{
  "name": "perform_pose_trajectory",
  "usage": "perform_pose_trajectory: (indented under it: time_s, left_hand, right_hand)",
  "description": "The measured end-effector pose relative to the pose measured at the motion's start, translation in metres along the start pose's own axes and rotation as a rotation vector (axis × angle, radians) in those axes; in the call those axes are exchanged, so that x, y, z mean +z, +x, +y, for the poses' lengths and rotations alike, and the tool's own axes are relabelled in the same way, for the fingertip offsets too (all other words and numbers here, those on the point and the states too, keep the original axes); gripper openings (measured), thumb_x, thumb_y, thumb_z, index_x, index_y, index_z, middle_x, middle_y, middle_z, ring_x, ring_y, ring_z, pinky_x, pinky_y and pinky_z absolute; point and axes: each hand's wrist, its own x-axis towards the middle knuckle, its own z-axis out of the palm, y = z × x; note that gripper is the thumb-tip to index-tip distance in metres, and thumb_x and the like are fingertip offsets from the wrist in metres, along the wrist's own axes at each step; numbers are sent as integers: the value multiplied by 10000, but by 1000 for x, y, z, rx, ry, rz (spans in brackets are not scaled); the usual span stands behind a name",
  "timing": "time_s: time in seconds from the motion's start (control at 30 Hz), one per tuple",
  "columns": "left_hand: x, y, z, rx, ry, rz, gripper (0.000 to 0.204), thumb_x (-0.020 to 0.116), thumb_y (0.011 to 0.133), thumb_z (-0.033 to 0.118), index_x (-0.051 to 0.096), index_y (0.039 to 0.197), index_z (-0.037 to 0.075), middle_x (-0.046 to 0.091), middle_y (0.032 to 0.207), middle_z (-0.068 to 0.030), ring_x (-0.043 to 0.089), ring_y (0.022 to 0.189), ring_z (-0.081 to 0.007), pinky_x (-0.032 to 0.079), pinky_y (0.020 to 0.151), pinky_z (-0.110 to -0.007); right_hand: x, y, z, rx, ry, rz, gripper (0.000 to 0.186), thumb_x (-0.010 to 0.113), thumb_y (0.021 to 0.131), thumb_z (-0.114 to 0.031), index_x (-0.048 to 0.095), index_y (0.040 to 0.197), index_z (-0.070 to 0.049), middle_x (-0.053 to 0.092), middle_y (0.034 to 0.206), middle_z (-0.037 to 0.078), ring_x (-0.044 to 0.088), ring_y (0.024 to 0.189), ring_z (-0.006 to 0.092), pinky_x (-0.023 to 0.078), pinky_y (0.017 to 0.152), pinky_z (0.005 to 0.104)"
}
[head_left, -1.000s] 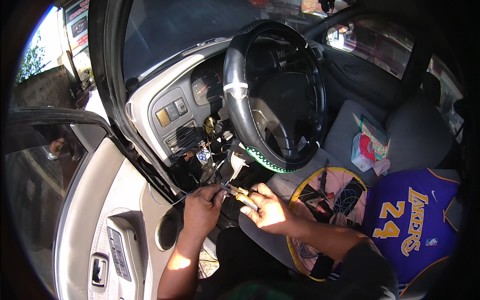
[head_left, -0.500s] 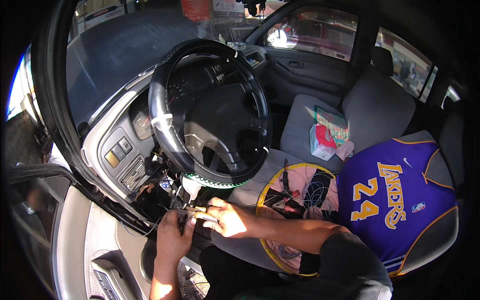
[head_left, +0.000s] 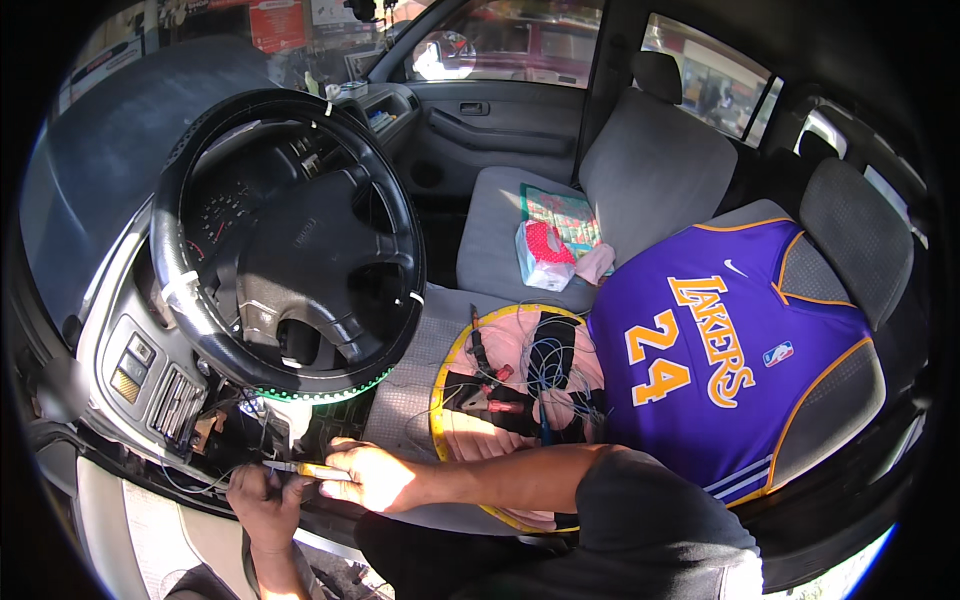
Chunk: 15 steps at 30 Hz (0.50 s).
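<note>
My right hand (head_left: 372, 476) is closed on a pair of yellow-handled pliers (head_left: 326, 472), their slim metal tip pointing left. Just beyond that tip, my left hand (head_left: 262, 503) pinches a thin grey wire (head_left: 190, 491) that loops out from the dashboard's underside. The tip comes close to the left thumb and fingers; whether it bites the wire I cannot tell. Both hands are low, below the black steering wheel (head_left: 415, 250). An opened part of the lower dash (head_left: 235, 425) behind them shows loose wires and dark gaps.
On the driver's seat a round yellow-rimmed pink mat (head_left: 470, 440) carries coiled wires (head_left: 550, 365) and red-handled pliers (head_left: 490, 403). A purple jersey (head_left: 700, 350) covers the backrest. A tissue pack (head_left: 545, 258) sits on the passenger seat (head_left: 490, 215).
The view has swung right, so the cabin appears farther left. The pliers now lie straighter in my right hand, their handles closer together. My left hand stays beside their tip.
</note>
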Motion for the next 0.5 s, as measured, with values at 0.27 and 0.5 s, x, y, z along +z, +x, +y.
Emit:
perform_pose_trajectory:
  time_s: [0.27, 0.5]
  left_hand:
    - [-2, 1, 17, -199, -40, 136, 439, 863, 770, 166, 459, 642, 55, 489, 599, -114, 465, 530, -328, 335, 508, -468]
    - [-8, 7, -28, -457, -188, 75, 176, 527, 1044, 61, 652, 1117, -39, 697, 915, -159, 688, 859, -282, 535, 817, -376]
  right_hand:
    - [16, 12, -8, 376, 230, 273, 307, 635, 1047, -325, 638, 1051, -18, 518, 851, 121, 508, 765, 236, 451, 736, 408]
    - [-74, -5, 19, 620, -557, -64, 465, 716, 948, -391, 694, 1130, 36, 633, 1125, 249, 634, 1115, 426, 512, 981, 502]
